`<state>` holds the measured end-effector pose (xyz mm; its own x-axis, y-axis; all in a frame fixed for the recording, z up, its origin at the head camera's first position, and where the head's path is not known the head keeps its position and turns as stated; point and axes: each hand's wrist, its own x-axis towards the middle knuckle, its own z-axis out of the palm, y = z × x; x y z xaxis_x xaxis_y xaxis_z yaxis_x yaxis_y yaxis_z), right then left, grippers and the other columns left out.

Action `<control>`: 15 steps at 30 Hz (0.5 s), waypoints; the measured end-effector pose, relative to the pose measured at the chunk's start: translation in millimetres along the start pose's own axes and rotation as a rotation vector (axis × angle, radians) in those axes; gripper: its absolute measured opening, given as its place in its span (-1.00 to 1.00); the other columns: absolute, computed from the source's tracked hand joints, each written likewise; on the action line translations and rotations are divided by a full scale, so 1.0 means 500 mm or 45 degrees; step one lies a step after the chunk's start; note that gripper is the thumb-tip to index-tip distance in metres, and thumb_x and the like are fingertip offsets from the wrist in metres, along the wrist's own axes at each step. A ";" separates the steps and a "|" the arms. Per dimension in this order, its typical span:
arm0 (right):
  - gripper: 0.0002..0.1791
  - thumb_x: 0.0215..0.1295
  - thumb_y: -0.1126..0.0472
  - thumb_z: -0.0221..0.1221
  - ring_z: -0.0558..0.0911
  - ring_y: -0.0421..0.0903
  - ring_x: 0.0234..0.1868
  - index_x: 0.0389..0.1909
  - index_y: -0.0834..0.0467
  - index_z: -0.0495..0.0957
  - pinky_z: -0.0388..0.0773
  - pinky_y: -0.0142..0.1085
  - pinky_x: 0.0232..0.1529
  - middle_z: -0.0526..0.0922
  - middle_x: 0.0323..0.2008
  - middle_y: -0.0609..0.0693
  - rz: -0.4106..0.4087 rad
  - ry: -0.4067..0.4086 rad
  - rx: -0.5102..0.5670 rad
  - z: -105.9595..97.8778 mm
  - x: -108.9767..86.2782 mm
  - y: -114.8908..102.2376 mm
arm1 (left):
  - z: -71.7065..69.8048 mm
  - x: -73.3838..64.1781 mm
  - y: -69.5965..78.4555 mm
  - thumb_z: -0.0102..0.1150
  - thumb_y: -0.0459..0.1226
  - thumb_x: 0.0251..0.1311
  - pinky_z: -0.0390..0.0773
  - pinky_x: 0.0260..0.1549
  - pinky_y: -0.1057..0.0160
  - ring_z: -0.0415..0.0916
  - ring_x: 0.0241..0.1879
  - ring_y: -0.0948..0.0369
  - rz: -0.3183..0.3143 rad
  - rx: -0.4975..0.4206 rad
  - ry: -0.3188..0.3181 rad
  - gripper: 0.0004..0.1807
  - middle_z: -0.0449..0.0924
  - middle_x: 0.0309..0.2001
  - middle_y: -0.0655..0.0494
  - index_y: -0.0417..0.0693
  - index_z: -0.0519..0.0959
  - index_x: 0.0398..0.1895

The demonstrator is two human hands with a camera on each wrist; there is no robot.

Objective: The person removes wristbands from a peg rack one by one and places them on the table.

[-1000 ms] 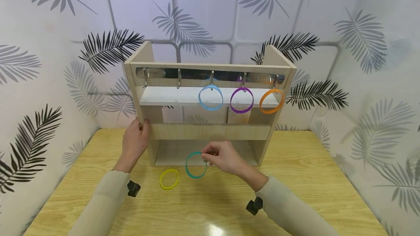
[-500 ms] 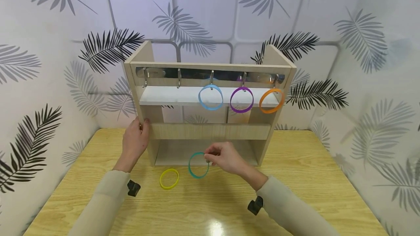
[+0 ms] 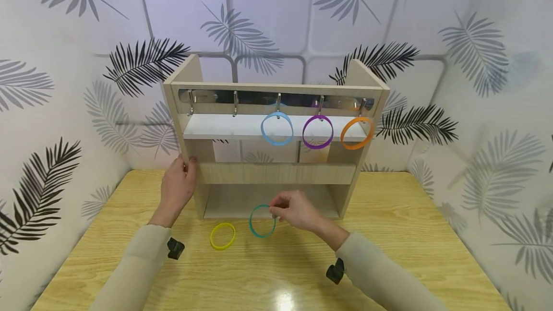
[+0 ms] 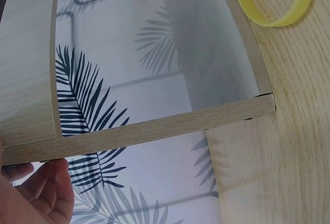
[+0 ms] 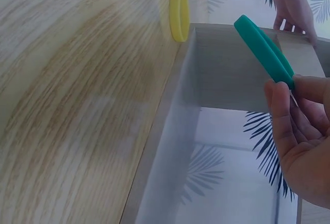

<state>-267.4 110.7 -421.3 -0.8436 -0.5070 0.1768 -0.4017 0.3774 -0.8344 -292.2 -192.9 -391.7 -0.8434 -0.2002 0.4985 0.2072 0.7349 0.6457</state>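
In the head view my right hand [image 3: 298,211] pinches a teal wristband [image 3: 250,227] between thumb and fingertips. The band hangs just in front of the wooden shelf's lowest opening, to the left of the fingers. The right wrist view shows the teal wristband [image 5: 260,48] tilted above the thumb and fingertips. My left hand [image 3: 178,179] grips the left side panel of the shelf [image 3: 276,173] at middle height; in the left wrist view its fingers [image 4: 54,195] curl by the panel edge. A yellow wristband [image 3: 222,248] lies on the table, left of the teal one.
A metal hook rail [image 3: 257,96] runs along the shelf's top front. Light blue [image 3: 277,143], purple [image 3: 318,147] and orange wristbands [image 3: 355,147] hang from its middle and right hooks. Two left hooks, including the leftmost hook [image 3: 190,102], bear nothing. A patterned wall [image 3: 268,13] stands behind.
My right hand has shifted slightly right and then a little lower, carrying the teal wristband with it. The left hand, the shelf and the yellow wristband stay where they were.
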 end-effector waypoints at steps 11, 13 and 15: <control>-0.95 0.23 0.36 0.20 0.62 0.05 -0.43 -0.36 0.30 0.58 0.57 -0.05 -0.40 0.63 -0.42 0.21 0.020 -0.087 0.028 0.023 0.009 0.041 | 0.001 0.001 0.000 -0.28 -0.06 0.44 0.46 -0.40 -0.06 0.51 -0.32 -0.11 0.010 -0.001 0.003 -0.51 0.52 -0.23 -0.23 -0.32 0.44 -0.01; -0.95 0.23 0.36 0.20 0.61 0.07 -0.44 -0.36 0.29 0.58 0.57 -0.09 -0.42 0.63 -0.44 0.18 0.042 -0.095 0.014 0.030 0.009 0.048 | 0.001 0.001 0.000 -0.28 -0.06 0.44 0.45 -0.40 -0.05 0.51 -0.32 -0.10 0.004 0.001 0.003 -0.52 0.52 -0.24 -0.22 -0.32 0.44 -0.04; -0.95 0.23 0.37 0.20 0.61 0.07 -0.46 -0.37 0.29 0.58 0.57 -0.16 -0.46 0.63 -0.46 0.15 0.060 -0.097 -0.001 0.037 0.009 0.056 | 0.001 0.001 0.000 -0.28 -0.06 0.44 0.45 -0.40 -0.05 0.50 -0.32 -0.10 0.001 0.002 0.004 -0.52 0.52 -0.24 -0.22 -0.31 0.45 -0.04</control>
<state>-275.8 104.7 -453.5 -0.8321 -0.5462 0.0967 -0.3623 0.4032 -0.8403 -292.6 -192.7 -391.6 -0.8416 -0.2017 0.5010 0.2072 0.7361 0.6444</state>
